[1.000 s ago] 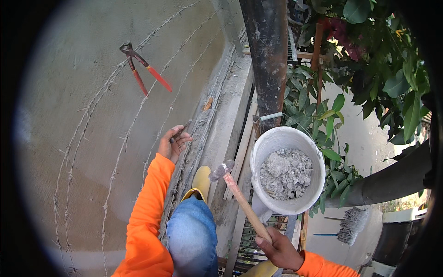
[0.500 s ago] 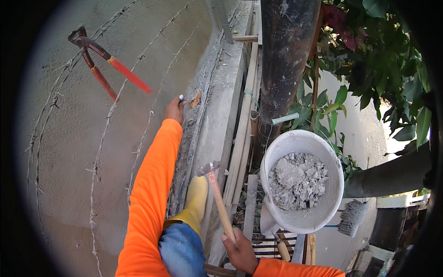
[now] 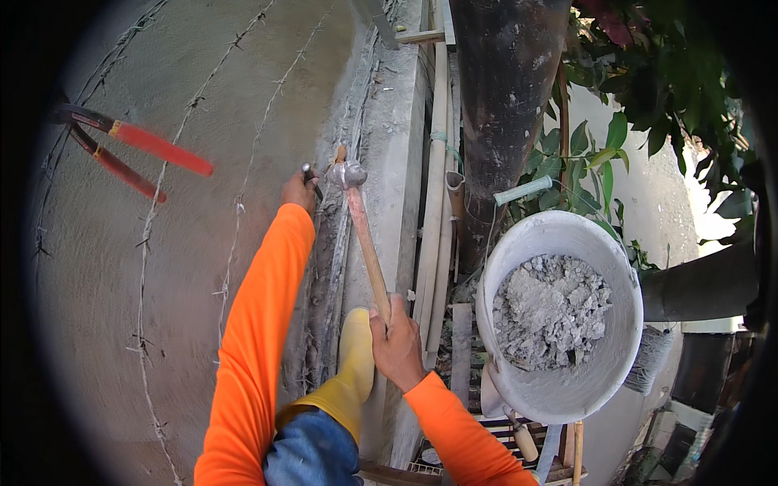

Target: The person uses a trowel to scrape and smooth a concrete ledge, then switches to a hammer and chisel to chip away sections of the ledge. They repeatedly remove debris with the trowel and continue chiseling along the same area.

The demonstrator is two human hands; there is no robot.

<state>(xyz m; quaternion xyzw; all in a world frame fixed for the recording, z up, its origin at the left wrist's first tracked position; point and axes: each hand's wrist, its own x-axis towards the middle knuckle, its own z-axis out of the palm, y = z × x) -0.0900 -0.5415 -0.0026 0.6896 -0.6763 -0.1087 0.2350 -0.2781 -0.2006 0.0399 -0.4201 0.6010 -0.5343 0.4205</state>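
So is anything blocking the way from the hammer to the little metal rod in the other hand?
Nothing visible does: only a small gap shows between the hammer's head and the metal rod in the left hand. The barbed wire runs left of that hand; the bucket is off to the right.

Metal rod (image 3: 306, 168) partly invisible within left grip (image 3: 299, 193)

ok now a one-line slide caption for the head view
Right hand grips a hammer, left hand holds a metal rod, with a bucket of grey rubble at right.
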